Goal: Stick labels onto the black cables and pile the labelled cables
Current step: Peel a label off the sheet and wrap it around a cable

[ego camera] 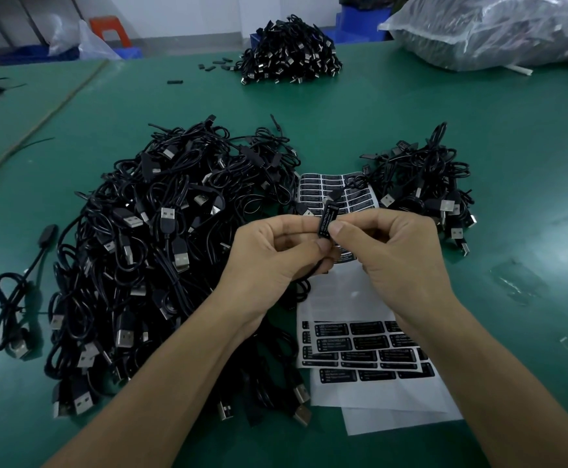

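Holding one cable (pixel 326 220) between both hands, the person keeps it raised above the table (pixel 512 146), at the centre of the view. The part held is the cable's small black block, which bears a label reading LED CONTROLLER in white.

Left hand (pixel 276 255): fingers curled, thumb and forefinger pinching the lower end of the block. The cord runs down out of this hand.

Right hand (pixel 397 251): fingers curled, thumb tip pressed on the block's right edge, gripping it from the other side.

Label sheets (pixel 360 346): several white sheets with rows of black labels lie on the table beneath the hands, overlapping. One more sheet (pixel 336 190) lies just beyond the hands.

Large pile (pixel 157 248): a tangled heap of black cables with USB plugs, left of the sheets and partly under the left forearm.

Small pile (pixel 424 184): a lesser heap to the right of the sheets. Whether its cables carry labels cannot be told.

Far pile (pixel 289 52): a third heap at the far edge of the table.

A loose cable (pixel 16 298) lies apart at the left. A plastic bag (pixel 495 28) sits at the far right.
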